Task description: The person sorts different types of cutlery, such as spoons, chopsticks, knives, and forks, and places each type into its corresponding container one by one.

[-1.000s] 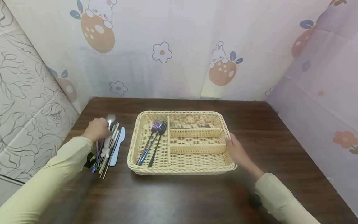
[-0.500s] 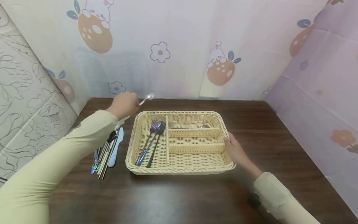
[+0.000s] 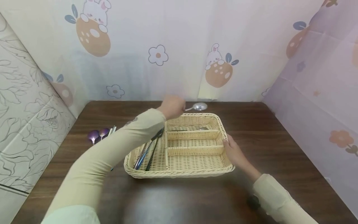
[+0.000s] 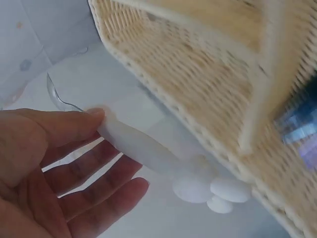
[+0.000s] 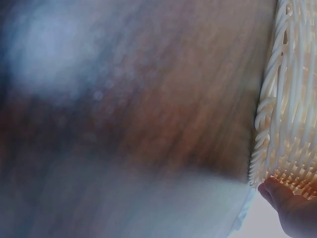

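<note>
Above the back rim of a woven basket [image 3: 179, 175], my left hand [image 3: 172, 107] pinches a spoon [image 3: 200, 106] between thumb and fingers. Its metal bowl points right in the head view. The left wrist view shows the white handle [image 4: 138, 144] of this spoon, ending in rounded white lobes, while the other fingers are spread below it. My right hand [image 3: 235, 152] grips the basket's right side, thumb over the rim. Several forks [image 3: 152, 152] lie in the basket's long left compartment, their heads partly behind my left sleeve. A spoon [image 3: 203, 128] lies in the back right compartment.
Purple spoons [image 3: 93, 135] and other cutlery lie on the dark wooden table [image 3: 246, 118] at the left, mostly hidden by my left sleeve. Dividers split the basket's right part into three compartments. Printed curtains [image 3: 179, 28] stand behind the table and at its sides.
My left hand has lifted the spoon from the cutlery pile and carried it right, over to the basket's back rim. The right hand stays on the basket's right side.
</note>
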Demonstrator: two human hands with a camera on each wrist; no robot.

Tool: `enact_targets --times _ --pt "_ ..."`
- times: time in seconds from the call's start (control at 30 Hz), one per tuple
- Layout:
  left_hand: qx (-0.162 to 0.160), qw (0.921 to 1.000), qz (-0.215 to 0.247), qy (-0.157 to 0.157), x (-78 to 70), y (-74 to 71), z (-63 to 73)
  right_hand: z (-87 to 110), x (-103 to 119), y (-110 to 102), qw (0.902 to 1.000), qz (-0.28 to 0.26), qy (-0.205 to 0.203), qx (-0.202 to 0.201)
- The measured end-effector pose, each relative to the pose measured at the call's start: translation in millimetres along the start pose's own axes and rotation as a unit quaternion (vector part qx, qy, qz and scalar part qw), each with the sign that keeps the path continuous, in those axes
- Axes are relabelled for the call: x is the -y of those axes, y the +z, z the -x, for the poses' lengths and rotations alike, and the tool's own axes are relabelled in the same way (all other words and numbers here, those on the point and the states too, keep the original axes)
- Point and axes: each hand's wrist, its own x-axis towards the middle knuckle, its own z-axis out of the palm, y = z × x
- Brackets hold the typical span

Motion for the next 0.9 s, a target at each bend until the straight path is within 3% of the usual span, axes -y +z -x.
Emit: enact_targets --times 0.13,0.37,0.9 --pt "-0.002 0.9999 -0.015 0.004 -15.4 13.7 -14.8 -0.2 0 -1 0.9999 -0.01 0.001 0.002" --pt "0.028 0.9991 -0.033 -0.001 -30.1 37.9 -28.8 1.3 1 0 1.0 -0.004 0.003 -0.002" --pt "0.06 0.9923 -0.109 -0.001 -25.1 79.5 -53.6 4.0 3 2 1.0 -0.001 0.0 -0.008"
